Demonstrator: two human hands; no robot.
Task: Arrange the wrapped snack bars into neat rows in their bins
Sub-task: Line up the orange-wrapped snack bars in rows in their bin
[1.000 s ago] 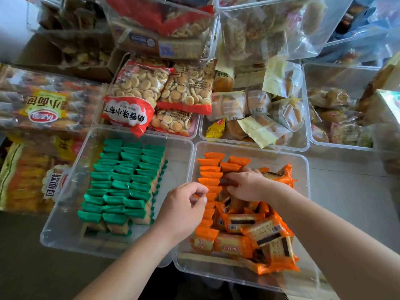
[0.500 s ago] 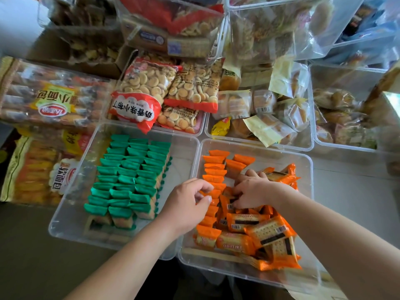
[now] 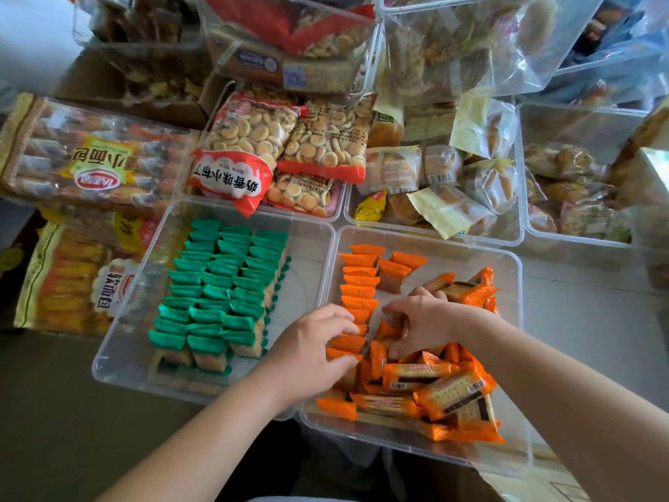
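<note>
Two clear bins sit side by side in front of me. The left bin (image 3: pixel 306 280) holds green-wrapped snack bars (image 3: pixel 224 291) standing in three tidy rows. In the right bin (image 3: pixel 510 342), a column of orange-wrapped bars (image 3: pixel 359 280) stands along the left wall, with two more upright beside it. A loose heap of orange bars (image 3: pixel 445 389) fills the near right part. My left hand (image 3: pixel 311 353) curls fingers and thumb around the near end of the orange column. My right hand (image 3: pixel 423 324) curls down into the heap and pinches an orange bar.
Behind the two bins stand more clear bins: round biscuit bags (image 3: pixel 282 154), wrapped small cakes (image 3: pixel 441 175) and pastries (image 3: pixel 572 190). Large bread packs (image 3: pixel 87 164) lie at the left. More filled bins are stacked at the back.
Both hands have slid toward me along the orange column. The right hand left the far end of the row and now digs into the heap; the left hand closed around the column's near end.
</note>
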